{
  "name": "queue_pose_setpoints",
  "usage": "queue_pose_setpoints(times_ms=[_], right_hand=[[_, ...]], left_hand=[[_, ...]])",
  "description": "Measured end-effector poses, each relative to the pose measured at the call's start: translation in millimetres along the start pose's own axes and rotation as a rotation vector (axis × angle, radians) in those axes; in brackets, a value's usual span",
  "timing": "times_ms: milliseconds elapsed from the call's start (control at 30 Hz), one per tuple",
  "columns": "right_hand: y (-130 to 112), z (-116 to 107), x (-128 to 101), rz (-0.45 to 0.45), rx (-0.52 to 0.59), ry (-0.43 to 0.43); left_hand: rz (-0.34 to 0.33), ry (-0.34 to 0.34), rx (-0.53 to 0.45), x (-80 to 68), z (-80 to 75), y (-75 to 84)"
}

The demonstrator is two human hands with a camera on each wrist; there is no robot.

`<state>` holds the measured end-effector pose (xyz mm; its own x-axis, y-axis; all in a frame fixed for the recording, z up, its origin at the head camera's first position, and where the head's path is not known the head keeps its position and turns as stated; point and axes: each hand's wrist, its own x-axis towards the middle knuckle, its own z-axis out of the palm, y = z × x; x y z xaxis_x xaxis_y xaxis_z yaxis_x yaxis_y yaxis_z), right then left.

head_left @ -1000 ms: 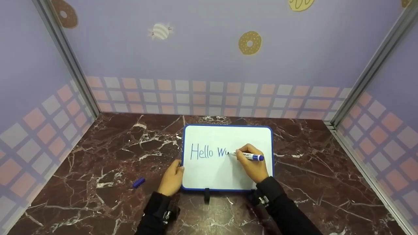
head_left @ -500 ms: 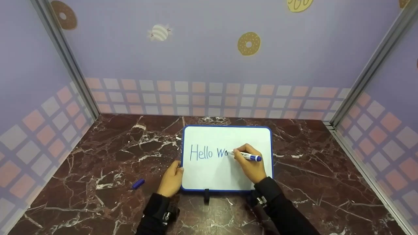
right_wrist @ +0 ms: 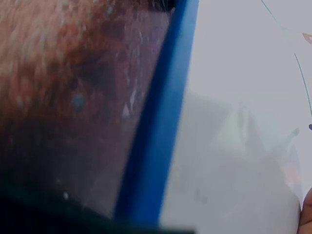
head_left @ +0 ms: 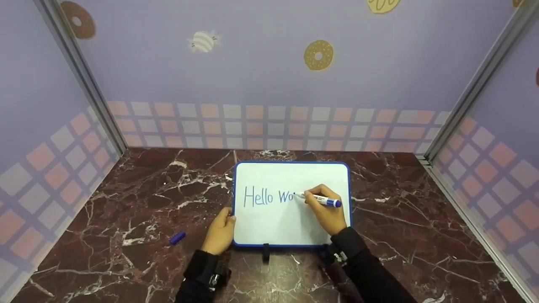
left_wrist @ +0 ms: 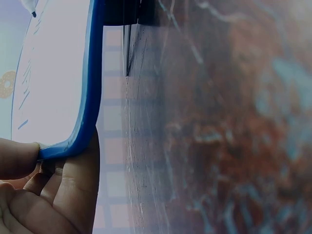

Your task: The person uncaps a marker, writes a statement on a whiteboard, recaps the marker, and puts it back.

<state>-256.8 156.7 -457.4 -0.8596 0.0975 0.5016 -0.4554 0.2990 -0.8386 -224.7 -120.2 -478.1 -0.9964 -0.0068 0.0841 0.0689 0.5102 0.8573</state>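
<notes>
A whiteboard (head_left: 269, 227) with a blue frame stands on the table, bearing "Hello Wo" in blue ink. My left hand (head_left: 220, 231) grips its lower left edge; in the left wrist view the thumb (left_wrist: 18, 158) lies on the front and the fingers go behind the frame. Between thumb and fingers my right hand (head_left: 328, 212) pinches a white marker (head_left: 320, 199) with a blue end, its tip at the upper right of the "o". Only a sliver of the right hand (right_wrist: 306, 217) shows in the right wrist view. A blue marker cap (head_left: 177, 237) lies left of my left hand.
The tabletop (head_left: 421, 235) is dark red marble pattern. Below the board's lower edge a black support foot (head_left: 266, 252) sticks out. Lilac panels with a checked band (head_left: 277, 126) enclose the table at the back and both sides.
The "o" after the "W" has been closed into a full loop. The marker tip has shifted slightly to the loop's upper right. My left hand keeps its grip.
</notes>
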Motion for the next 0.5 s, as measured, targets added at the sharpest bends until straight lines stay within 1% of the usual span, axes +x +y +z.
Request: queue_pose_setpoints(times_ms=[100, 233, 500], right_hand=[[1.5, -2.5, 1.5, 0.001, -0.018, 0.006], [1.5, -3.3, 2.0, -0.002, -0.027, -0.006], [-0.1, -0.6, 0.7, 0.004, 0.019, -0.008]], left_hand=[[-0.009, -0.002, -0.002, -0.3, -0.3, -0.1], [-0.014, -0.006, 0.009, -0.3, -0.5, -0.8], [0.018, -0.003, -0.016, -0.6, -0.6, -0.7]])
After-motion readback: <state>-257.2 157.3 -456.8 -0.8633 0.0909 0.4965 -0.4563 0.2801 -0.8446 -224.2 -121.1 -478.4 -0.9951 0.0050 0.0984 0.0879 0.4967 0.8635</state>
